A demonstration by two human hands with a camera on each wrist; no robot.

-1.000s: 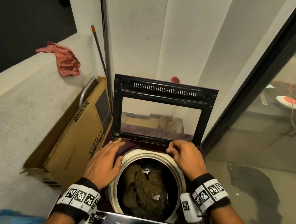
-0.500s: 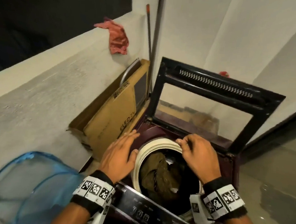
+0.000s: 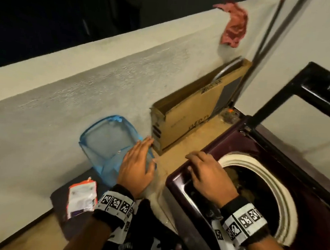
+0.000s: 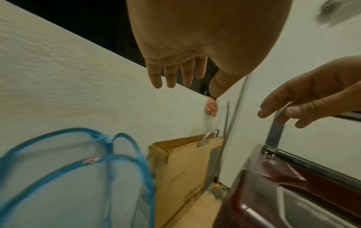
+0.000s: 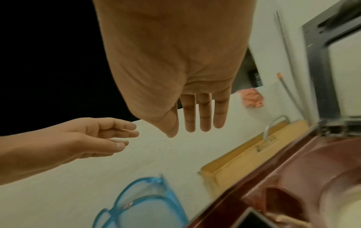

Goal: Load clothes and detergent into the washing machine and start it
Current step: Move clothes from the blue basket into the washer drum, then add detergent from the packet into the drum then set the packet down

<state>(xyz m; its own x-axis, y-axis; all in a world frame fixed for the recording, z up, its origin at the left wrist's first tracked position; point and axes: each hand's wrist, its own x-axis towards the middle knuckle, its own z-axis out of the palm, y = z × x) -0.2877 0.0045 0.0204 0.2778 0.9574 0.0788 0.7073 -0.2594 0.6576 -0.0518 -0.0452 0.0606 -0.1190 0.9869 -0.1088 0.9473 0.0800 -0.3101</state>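
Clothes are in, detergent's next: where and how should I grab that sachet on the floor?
Judging by its pose, pinch the detergent sachet by its torn orange top edge, from above with the left hand. It lies flat on the dark mat, so only edges offer purchase.

My left hand (image 3: 136, 165) and right hand (image 3: 210, 176) are bare, no gloves, no rings. Each wrist has a black fabric wristband (image 3: 113, 205) wrapped with a white strip of square black-and-white coded markers, three in a row on the left one. A white marker tab hangs off the right band (image 3: 244, 223). Forearms bare, no sleeves.
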